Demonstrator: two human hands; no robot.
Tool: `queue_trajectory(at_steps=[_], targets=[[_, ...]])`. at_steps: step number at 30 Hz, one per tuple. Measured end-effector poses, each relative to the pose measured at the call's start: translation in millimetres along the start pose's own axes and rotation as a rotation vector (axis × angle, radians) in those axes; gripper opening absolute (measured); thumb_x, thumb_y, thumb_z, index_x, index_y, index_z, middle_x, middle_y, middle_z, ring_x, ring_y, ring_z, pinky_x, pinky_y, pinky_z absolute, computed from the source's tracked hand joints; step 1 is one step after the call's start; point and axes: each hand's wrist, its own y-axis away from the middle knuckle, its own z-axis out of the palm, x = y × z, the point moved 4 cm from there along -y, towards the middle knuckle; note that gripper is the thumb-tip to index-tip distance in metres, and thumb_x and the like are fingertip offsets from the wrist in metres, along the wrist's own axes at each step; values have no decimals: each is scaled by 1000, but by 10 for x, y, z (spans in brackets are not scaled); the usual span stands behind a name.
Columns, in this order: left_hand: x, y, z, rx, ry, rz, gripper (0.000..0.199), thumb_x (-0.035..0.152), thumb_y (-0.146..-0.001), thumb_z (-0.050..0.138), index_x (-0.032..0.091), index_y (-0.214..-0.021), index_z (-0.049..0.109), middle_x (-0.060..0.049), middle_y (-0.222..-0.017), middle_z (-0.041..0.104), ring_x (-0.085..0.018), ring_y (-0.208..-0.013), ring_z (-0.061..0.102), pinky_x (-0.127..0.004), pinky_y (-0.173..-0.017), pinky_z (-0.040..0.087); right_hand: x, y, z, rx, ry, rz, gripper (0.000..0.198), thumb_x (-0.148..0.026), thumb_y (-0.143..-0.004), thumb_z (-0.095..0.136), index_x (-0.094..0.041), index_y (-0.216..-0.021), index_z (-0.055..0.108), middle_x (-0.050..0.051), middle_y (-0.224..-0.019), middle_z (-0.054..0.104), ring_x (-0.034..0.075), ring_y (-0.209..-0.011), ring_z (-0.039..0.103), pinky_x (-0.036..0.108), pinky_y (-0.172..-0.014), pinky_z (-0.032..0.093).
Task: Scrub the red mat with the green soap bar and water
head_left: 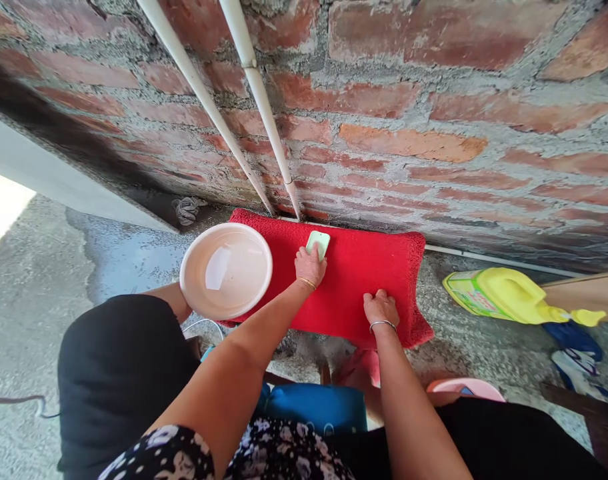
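The cloth (344,287) is plain bright red. At its left edge is a pale peach basin (197,267); near its far edge, a mint-green block (320,240). Beyond its right edge, the jug (507,293) is yellow. Bricks (364,92) are rusty red, pipes (262,100) white. The shirt (284,450) is black, pale-flowered.
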Motion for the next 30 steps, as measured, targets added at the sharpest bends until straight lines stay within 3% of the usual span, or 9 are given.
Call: queue_trajectory(at_steps=[6, 8, 11, 13, 19, 21, 26, 28, 30], targets=[[33, 547, 195, -67, -64, 572, 60, 48, -84, 47, 29, -140, 36, -14, -120, 48, -28, -108, 45, -44, -90, 36, 79, 32, -8, 67, -138, 94, 39, -45, -84, 39, -21, -104, 62, 12, -102, 58, 25, -90, 58, 36, -74, 45], [-94, 581, 183, -40, -44, 515, 58, 50, -85, 45, 30, -139, 37, -13, -119, 48, -27, -106, 46, -42, -90, 37, 73, 18, -36, 211, -161, 62, 39, -45, -84, 40, -20, -105, 62, 11, -102, 57, 25, -94, 55, 35, -78, 43], [-326, 511, 131, 33, -15, 169, 59, 49, -86, 41, 24, -140, 36, -14, -114, 49, -25, -100, 48, -38, -84, 40, -33, -2, -88, 474, -108, -138, 42, -44, -87, 39, -18, -112, 60, 14, -117, 50, 26, -110, 46, 37, -89, 37], [-375, 528, 143, 39, -24, 52, 60, 48, -86, 42, 21, -140, 36, -15, -113, 50, -25, -98, 49, -38, -82, 41, -115, -25, -66, 540, -44, -258, 45, -44, -89, 36, -18, -119, 57, 15, -127, 44, 27, -118, 39, 39, -94, 32], [-201, 857, 320, -70, -38, 476, 61, 50, -82, 49, 34, -140, 35, -13, -126, 47, -26, -109, 46, -44, -91, 36, -195, -98, 120, 526, 103, -359, 49, -39, -91, 28, -18, -132, 47, 14, -133, 40, 29, -129, 26, 45, -101, 22], [-299, 807, 286, -36, -19, 416, 59, 51, -84, 46, 34, -139, 36, -13, -125, 47, -26, -108, 46, -43, -91, 37, -186, -108, 152, 534, 107, -359, 50, -38, -91, 28, -18, -133, 46, 14, -134, 40, 29, -129, 25, 46, -101, 21], [-622, 421, 96, 98, 18, -117, 60, 47, -87, 42, 20, -140, 36, -15, -112, 51, -25, -99, 50, -37, -85, 41, -180, -119, 164, 536, 91, -364, 50, -38, -92, 28, -17, -133, 46, 14, -135, 39, 28, -131, 22, 45, -103, 20], [-562, 407, 104, 74, -9, -137, 61, 47, -86, 44, 20, -140, 36, -16, -111, 51, -25, -98, 50, -37, -84, 42, -180, -123, 163, 523, 76, -361, 50, -37, -91, 30, -17, -134, 46, 14, -136, 39, 29, -131, 21, 47, -103, 21], [-395, 509, 167, 19, -49, 7, 62, 48, -85, 46, 23, -141, 35, -16, -116, 49, -26, -101, 50, -39, -84, 41, -183, -124, 163, 518, 59, -367, 49, -36, -91, 31, -17, -133, 46, 15, -136, 39, 30, -132, 21, 47, -102, 21]])
